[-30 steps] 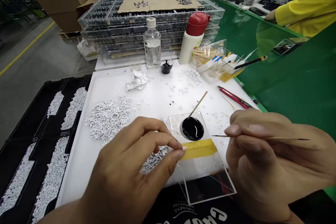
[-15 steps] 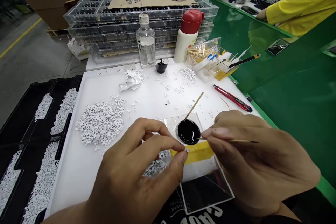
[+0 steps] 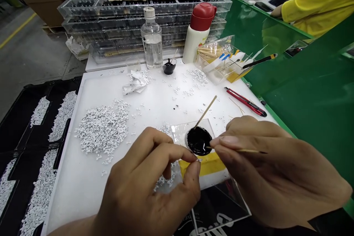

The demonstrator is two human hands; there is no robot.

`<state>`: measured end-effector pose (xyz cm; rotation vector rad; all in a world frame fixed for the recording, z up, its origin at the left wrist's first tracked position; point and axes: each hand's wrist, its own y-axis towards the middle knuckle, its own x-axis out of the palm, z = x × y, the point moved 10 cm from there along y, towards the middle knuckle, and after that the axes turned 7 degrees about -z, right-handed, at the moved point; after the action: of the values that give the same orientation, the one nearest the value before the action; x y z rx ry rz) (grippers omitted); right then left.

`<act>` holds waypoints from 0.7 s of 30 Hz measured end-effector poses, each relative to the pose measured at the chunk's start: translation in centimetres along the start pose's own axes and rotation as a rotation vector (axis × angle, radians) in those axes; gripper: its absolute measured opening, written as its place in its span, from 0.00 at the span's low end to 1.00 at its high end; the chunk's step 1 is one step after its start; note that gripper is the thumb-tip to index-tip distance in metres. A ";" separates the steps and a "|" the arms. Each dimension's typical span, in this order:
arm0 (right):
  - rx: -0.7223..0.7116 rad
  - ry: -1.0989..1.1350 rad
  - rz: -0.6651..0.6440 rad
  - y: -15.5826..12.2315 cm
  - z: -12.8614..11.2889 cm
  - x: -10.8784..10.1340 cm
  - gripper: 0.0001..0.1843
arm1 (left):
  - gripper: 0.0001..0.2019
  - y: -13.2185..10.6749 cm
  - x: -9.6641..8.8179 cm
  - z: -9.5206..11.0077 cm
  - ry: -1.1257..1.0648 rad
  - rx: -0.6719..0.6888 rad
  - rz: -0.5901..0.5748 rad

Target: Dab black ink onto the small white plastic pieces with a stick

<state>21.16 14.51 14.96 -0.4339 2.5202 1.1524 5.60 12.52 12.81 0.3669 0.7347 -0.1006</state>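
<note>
My left hand pinches a tiny white part between thumb and forefinger, just above the yellow tape strip on a clear plastic plate. My right hand grips a thin wooden stick like a pen, its tip at the edge of a black paint puddle on the plate. A second stick leans in the paint. A heap of small white parts lies on the white board to the left.
At the back stand a water bottle, a red-capped white flask, a small black cup and stacked clear trays. A red utility knife lies right. Black trays with white parts sit left. A person in yellow works across the green divider.
My right hand has moved left, bringing the stick's tip from clear of the plate to the black paint. The left hand keeps its pinch on the white part, now held slightly lower.
</note>
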 end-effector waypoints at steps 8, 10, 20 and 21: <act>-0.004 -0.006 0.040 -0.4 0.3 -0.1 0.21 | 0.06 -0.1 0.0 -0.1 -0.027 -0.008 -0.009; -0.011 -0.018 0.039 -0.4 0.2 -0.1 0.22 | 0.06 -0.2 -0.1 -0.1 -0.030 -0.002 -0.010; 0.002 -0.023 0.039 -0.2 0.2 0.0 0.22 | 0.06 0.1 0.3 -0.4 -0.040 -0.019 -0.022; 0.008 -0.027 0.042 -0.1 0.2 -0.1 0.21 | 0.07 0.1 0.3 -0.4 -0.045 -0.014 -0.019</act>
<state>21.33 14.61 14.76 -0.3627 2.5205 1.1551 5.58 12.81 12.38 0.3437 0.6941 -0.1210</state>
